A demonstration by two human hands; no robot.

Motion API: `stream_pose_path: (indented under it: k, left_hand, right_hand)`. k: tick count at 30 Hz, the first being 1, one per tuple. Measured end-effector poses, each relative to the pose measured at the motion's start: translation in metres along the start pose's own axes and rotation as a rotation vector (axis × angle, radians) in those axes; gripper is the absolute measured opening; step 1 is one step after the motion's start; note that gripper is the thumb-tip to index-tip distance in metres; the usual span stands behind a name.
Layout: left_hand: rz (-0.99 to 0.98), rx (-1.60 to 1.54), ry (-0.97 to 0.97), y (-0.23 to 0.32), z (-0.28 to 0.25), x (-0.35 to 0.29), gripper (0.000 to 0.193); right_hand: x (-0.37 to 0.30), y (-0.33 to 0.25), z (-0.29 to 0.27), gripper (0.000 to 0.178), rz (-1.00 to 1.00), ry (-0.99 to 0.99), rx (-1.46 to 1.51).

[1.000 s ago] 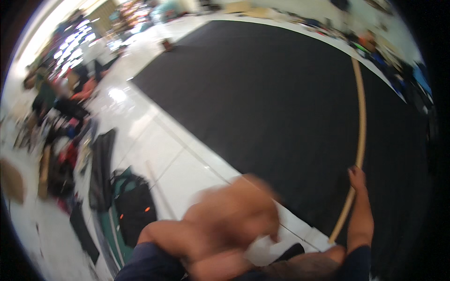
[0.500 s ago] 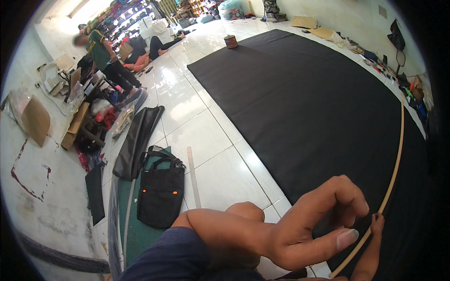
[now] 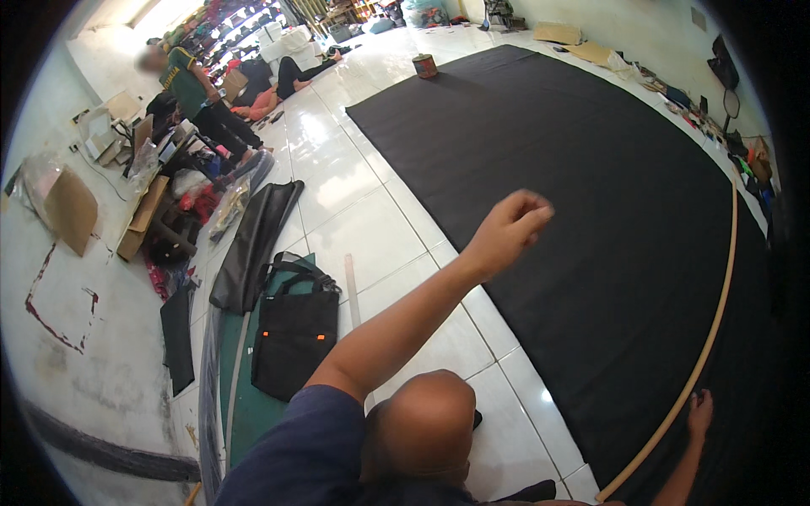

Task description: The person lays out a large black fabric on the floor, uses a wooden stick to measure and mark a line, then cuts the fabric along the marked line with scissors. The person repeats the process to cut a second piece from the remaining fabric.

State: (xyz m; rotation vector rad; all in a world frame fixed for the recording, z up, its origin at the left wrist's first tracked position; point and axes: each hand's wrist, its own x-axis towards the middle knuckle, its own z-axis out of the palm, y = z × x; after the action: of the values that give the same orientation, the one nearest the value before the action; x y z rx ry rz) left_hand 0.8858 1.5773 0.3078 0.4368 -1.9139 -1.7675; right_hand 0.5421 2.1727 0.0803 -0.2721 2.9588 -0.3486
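Observation:
Above the large black sheet of material [image 3: 540, 143] on the floor, my left hand [image 3: 512, 228] is raised with its fingers curled toward the thumb. Whatever those fingers may hold is hidden. A long, thin wooden stick [image 3: 707, 346] runs along the right part of the sheet, bending in the picture from the lower edge up toward the far right. Just right of the stick's near part, my right hand [image 3: 699, 413] rests on the black material, fingers stretched out and apart from the stick.
A round tin [image 3: 425, 66] stands on the sheet's far edge. To my left lie a black bag [image 3: 295, 341] on a green mat [image 3: 240, 413], a folded black sheet [image 3: 257, 244] and a clear strip [image 3: 351, 287]. A person [image 3: 198, 97] stands at the far left; another [image 3: 278, 93] lies behind.
My left hand has moved up and away from me, farther out over the black sheet. My right hand has let go of the stick and now lies to its right.

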Motion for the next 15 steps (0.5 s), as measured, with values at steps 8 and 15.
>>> stream_pose_path:
  k: [8, 15]
  left_hand:
    - [-0.826, 0.451, 0.107, -0.283, -0.003, -0.104, 0.079]
    - [-0.803, 0.395, 0.339, -0.312, -0.007, -0.067, 0.09]
  right_hand:
    - [-0.162, -0.037, 0.102, 0.069, 0.347, -0.025, -0.133]
    - [-0.155, 0.023, 0.138, 0.061, 0.392, 0.09, 0.068]
